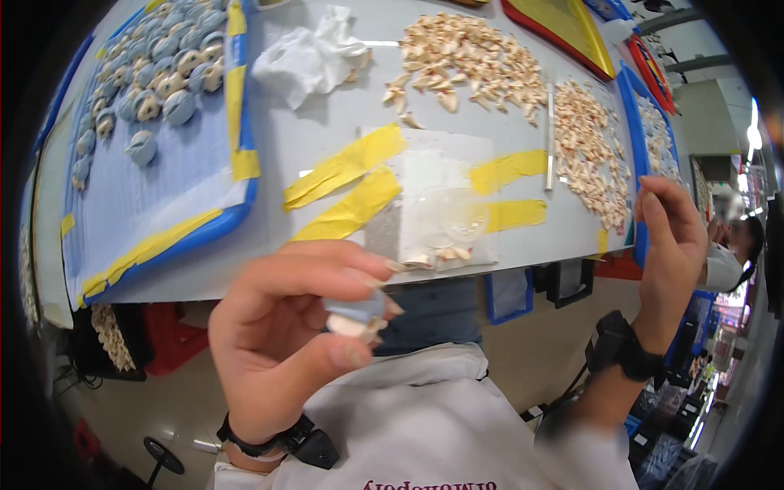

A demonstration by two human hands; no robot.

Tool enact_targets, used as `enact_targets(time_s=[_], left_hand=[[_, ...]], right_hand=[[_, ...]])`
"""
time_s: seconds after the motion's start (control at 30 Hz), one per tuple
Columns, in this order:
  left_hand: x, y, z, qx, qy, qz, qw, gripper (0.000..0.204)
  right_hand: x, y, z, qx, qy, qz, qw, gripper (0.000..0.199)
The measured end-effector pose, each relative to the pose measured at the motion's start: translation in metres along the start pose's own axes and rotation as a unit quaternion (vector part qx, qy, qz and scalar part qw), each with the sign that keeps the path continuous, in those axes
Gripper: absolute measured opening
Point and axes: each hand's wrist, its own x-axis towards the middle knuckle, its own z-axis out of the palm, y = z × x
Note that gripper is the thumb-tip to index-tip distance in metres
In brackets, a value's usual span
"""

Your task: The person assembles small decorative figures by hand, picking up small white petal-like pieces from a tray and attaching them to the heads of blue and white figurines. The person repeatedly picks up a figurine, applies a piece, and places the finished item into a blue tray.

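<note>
Grey-blue and cream, a small rounded piece [356,312] sits just before the table's [273,175] near edge, clamped between the left hand's [265,314] thumb and fingers. Beyond it, smooth yellow tape strips [345,170] flank a glossy, clear round dome [462,214]. Pointed cream chips [474,61] heap beyond, beside a crumpled white sheet [306,61]. The right hand [674,233], fingers bent near its thumb, hovers by a blue-rimmed tray [641,220]; whether it grips anything, I cannot tell.

Workshop: heaped small parts [474,61], blue tray [245,204]
</note>
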Motion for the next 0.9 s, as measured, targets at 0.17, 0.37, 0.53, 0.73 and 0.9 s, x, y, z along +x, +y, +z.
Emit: enact_targets(time_s=[0.17,0.37,0.53,0.73,0.9], left_hand=[[-0.001,0.003,-0.002,-0.051,-0.002,-0.044,0.998,0.049],[-0.001,0.0,-0.004,-0.099,-0.002,-0.043,0.994,0.052],[-0.001,-0.003,-0.005,-0.086,-0.017,-0.014,0.996,0.049],[0.003,-0.002,-0.008,-0.028,-0.051,0.026,0.998,0.042],[0.002,0.001,-0.022,0.058,-0.101,0.068,0.991,0.036]], right_hand=[[-0.011,-0.006,0.011,0.095,0.011,0.003,0.995,0.015],[-0.021,-0.011,0.023,0.184,-0.048,-0.01,0.982,0.02],[-0.01,-0.015,0.034,0.098,-0.096,-0.07,0.988,0.017],[-0.003,-0.043,0.062,0.094,-0.104,-0.053,0.989,0.012],[0.003,-0.061,0.081,0.022,-0.213,-0.122,0.969,0.012]])
